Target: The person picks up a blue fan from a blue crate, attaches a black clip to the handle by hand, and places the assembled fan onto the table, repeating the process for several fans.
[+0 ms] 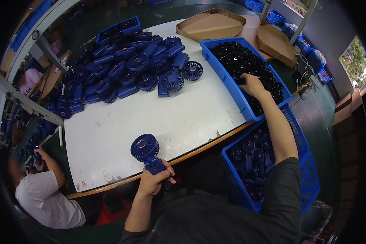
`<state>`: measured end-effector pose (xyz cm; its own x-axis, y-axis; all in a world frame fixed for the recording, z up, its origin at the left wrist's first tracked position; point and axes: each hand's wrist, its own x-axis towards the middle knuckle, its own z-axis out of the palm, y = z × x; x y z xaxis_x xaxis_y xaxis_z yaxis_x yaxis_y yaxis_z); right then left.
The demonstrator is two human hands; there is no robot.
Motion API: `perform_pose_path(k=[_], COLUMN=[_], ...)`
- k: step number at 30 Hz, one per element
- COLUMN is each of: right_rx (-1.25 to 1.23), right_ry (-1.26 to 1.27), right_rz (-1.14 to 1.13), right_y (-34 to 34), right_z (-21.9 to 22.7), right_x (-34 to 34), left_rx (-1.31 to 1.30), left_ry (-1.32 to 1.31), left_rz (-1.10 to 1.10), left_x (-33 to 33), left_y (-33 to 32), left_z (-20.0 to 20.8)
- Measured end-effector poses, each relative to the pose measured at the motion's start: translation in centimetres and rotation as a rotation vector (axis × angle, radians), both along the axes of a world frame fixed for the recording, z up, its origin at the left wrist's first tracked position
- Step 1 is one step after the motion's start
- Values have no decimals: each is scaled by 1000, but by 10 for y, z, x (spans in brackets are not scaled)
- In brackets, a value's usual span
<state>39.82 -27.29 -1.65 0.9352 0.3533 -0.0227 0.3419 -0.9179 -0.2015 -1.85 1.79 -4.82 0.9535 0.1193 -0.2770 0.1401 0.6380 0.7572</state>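
The person's left hand [153, 182] is gripping 1 blue fan [144, 147] by its handle, thumb and curled fingers closing around it. The fan is tilting away from the body, its round head showing above the near edge of the white table [110, 138]. To the right, below the tabletop, a blue crate [309, 183] is holding more fans [250, 156]. A co-worker [51, 199] in a white shirt is sitting at the left, holding a dark thing too small to tell.

Farther out, the right hand [254, 86] is reaching into a blue tray [232, 87] of black parts [240, 59]; its fingertips are sinking among them, so whether they are gripping any cannot be told. A heap of blue fans [122, 69] is covering the table's far left. Beyond the tray, 2 shallow cartons [211, 24] are lying open.
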Motion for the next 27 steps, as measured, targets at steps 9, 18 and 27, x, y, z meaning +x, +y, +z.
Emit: perform_pose_path(k=[9,18,27], right_rx=[-83,49,267], right_ry=[-96,-78,-41], right_rz=[104,199,92], right_y=[5,-3,-7], right_z=[-4,-17,8], right_x=[-5,4,1], left_rx=[21,46,61], left_ry=[49,73,73], left_rz=[35,32,25], left_x=[-6,-7,-8], left_y=[3,3,0], left_z=[-7,-9,-7])
